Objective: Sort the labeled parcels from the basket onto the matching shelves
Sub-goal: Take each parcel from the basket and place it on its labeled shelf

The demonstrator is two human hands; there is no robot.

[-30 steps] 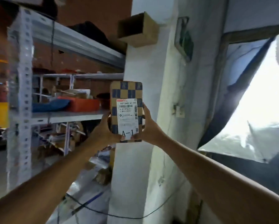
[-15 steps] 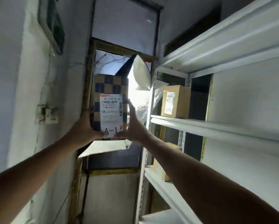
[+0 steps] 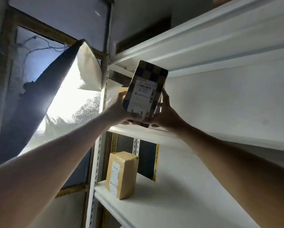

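Your left hand (image 3: pixel 117 111) and right hand (image 3: pixel 166 112) together grip a checkered parcel (image 3: pixel 145 89) by its lower edges, label facing you. You hold it tilted, top leaning right, raised in front of the upper shelf (image 3: pixel 220 135) of a white rack. A brown box (image 3: pixel 122 175) stands upright on the shelf below. A bright window (image 3: pixel 72 96) lies left.

A white metal shelf unit (image 3: pixel 203 46) stands against a pale wall beside a window. Below the grip, the lower shelf (image 3: pixel 162 203) carries a brown taped parcel (image 3: pixel 121 175), upright near the front corner post, its white label facing out. Just behind the grip, another brown box (image 3: pixel 122 91) sits on the middle shelf (image 3: pixel 138 131), mostly hidden.
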